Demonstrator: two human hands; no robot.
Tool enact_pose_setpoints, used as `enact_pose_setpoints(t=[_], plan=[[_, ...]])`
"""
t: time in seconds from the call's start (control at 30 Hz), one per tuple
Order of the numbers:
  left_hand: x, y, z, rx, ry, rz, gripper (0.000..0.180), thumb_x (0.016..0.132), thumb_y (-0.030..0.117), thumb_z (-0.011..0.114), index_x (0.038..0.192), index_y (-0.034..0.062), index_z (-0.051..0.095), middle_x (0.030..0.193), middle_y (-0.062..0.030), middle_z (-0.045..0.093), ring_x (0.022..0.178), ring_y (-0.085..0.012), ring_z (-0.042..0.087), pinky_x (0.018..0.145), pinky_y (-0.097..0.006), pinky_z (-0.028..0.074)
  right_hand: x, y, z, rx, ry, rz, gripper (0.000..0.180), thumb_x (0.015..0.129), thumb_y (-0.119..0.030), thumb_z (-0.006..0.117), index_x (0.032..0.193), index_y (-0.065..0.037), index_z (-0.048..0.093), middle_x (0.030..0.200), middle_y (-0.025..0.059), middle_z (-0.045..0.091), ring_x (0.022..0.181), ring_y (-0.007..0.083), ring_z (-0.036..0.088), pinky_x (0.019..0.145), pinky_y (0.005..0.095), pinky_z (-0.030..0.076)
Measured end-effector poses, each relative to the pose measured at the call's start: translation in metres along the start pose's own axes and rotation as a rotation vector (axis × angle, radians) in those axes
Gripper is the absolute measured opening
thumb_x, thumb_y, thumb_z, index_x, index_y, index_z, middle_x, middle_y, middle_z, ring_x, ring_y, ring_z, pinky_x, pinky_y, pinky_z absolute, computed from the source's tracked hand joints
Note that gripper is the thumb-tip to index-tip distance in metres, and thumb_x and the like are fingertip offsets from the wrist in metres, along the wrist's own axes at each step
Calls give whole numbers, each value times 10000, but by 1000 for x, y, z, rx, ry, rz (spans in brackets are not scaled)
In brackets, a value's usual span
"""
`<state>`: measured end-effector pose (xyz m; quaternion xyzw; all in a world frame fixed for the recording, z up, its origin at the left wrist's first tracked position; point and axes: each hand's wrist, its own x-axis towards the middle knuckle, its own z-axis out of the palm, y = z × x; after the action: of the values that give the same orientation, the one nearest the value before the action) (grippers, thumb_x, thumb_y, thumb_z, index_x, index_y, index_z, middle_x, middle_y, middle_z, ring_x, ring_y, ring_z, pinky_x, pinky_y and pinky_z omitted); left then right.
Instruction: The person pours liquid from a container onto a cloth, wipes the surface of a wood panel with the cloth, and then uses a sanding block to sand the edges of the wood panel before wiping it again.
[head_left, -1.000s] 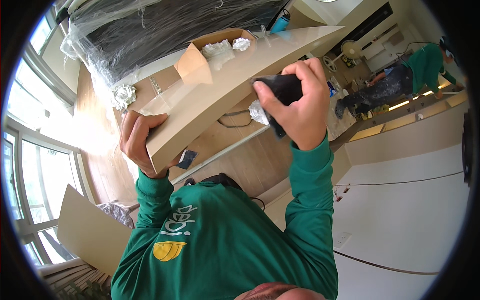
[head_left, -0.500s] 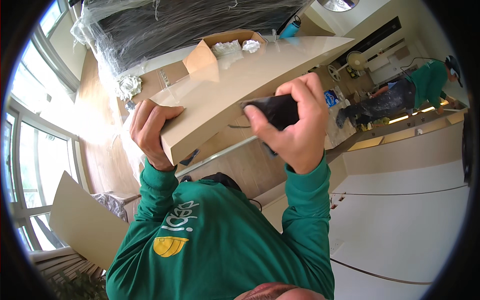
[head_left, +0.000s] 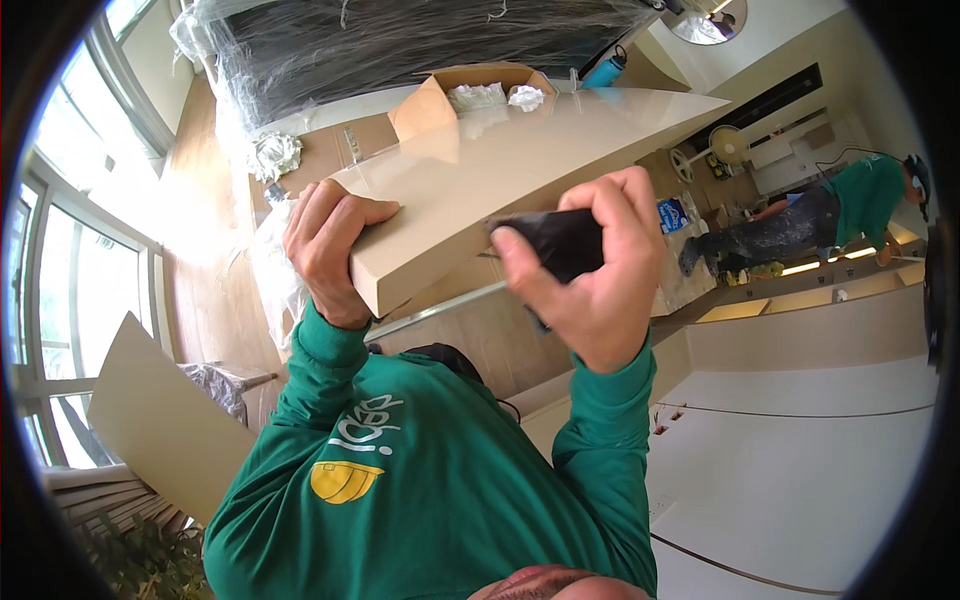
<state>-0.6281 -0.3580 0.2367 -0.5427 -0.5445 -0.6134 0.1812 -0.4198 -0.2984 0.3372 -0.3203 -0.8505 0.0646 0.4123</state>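
Observation:
My left hand [head_left: 332, 245] is wrapped round the near end of a long beige panel [head_left: 500, 158] with a glossy top. Its thumb lies across the top face, close to the corner. In my right hand [head_left: 605, 275], a dark, folded sheet, perhaps sandpaper [head_left: 562, 246], is pinched between thumb and bent fingers. The sheet is beside the panel's long right edge; whether it touches that edge I cannot tell. Part of the sheet is hidden behind the fingers.
Beyond the panel stand an open cardboard box [head_left: 425, 108] with crumpled wrapping, a blue bottle [head_left: 607, 68] and a plastic-wrapped dark piece [head_left: 420, 50]. A co-worker [head_left: 845, 205] bends over at the right, near a fan [head_left: 729, 145]. Another beige panel [head_left: 160, 415] leans at left.
The whole view has shifted slightly. My left hand and the panel's near end appear a little farther right. Both hands keep their hold, and the right hand stays beside the panel's edge.

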Motion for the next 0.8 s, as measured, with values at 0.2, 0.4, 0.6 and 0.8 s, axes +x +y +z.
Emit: enact_pose_setpoints(t=[0.2, 0.4, 0.6, 0.8], plan=[[2, 0, 0, -24, -9, 40, 383, 516, 331, 801, 761, 72, 662, 701, -69, 512, 652, -269, 548, 587, -382, 431, -1, -2, -2, -41, 19, 77, 443, 665, -303, 919, 842, -44, 607, 903, 81, 495, 738, 255, 566, 607, 396, 496], [1, -3, -3, -24, -12, 26, 396, 533, 351, 809, 775, 76, 660, 704, -65, 494, 644, -264, 545, 583, -384, 430, -11, -43, 17, 80, 5, -56, 432, 642, -268, 905, 841, -49, 590, 884, 60, 463, 721, 213, 500, 619, 352, 436], [0, -5, -4, -17, -10, 42, 406, 533, 362, 810, 779, 76, 660, 703, -63, 485, 634, -260, 532, 567, -381, 418, -15, -49, 19, 52, 4, -48, 445, 637, -260, 908, 855, -42, 587, 912, 68, 472, 760, 223, 508, 623, 356, 437], [1, -5, -1, -21, -3, 84, 398, 537, 352, 803, 781, 73, 658, 704, -62, 484, 625, -257, 521, 557, -374, 407, -14, -44, 10, -65, 45, -5, 467, 648, -328, 941, 843, -59, 614, 906, 89, 479, 741, 260, 570, 598, 395, 493]])
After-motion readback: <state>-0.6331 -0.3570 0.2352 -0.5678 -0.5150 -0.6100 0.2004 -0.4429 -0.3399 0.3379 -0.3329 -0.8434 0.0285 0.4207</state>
